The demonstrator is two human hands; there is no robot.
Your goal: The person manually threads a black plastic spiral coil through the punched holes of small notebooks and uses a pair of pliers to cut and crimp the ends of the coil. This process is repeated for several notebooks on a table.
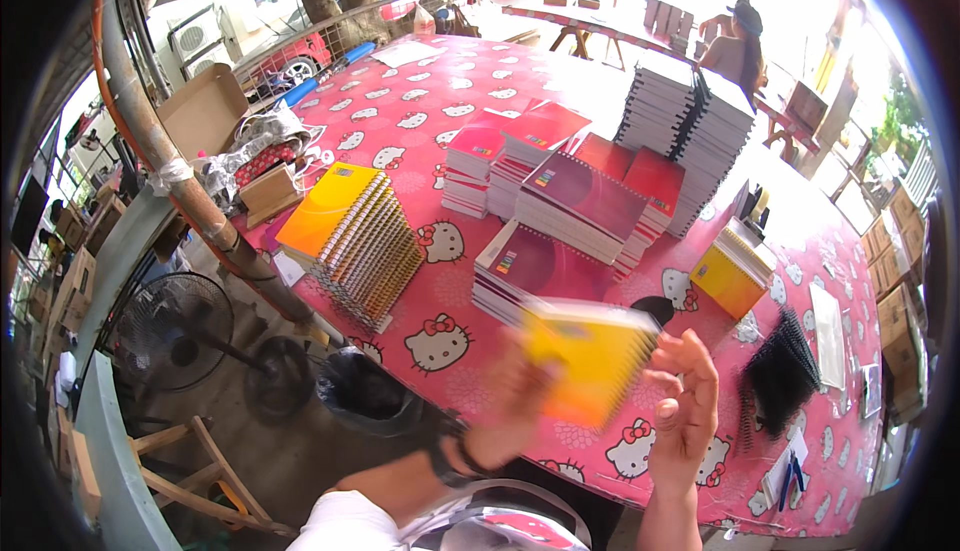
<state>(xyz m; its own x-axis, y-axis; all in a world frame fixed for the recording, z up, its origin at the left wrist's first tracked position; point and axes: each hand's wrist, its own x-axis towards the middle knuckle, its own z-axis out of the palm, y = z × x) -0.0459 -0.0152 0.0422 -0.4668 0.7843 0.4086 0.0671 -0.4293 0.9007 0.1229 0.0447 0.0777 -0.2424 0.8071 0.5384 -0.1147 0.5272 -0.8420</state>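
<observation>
Yellow notebook (580, 366) gripped in left hand (515, 396); right hand (684, 401) loosely spread beside it; purple booklets (590, 194) bear colourful labels (507, 264); pink cat-print counter (455, 296), floor fan (172, 326).

1. I see the left hand (515, 383) gripping a yellow notebook (590, 361) over the near side of the pink table (455, 291).
2. The right hand (683, 401), half-curled, is just beside it.
3. Left: a yellow stack (365, 246).
4. Far right: white stacks (652, 106); near right, black coils (780, 371).

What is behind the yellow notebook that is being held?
Behind the yellow notebook are a purple notebook stack, a black object and pink tablecloth. The stack's lower part is partly covered; anything fully hidden there cannot be seen.
</observation>
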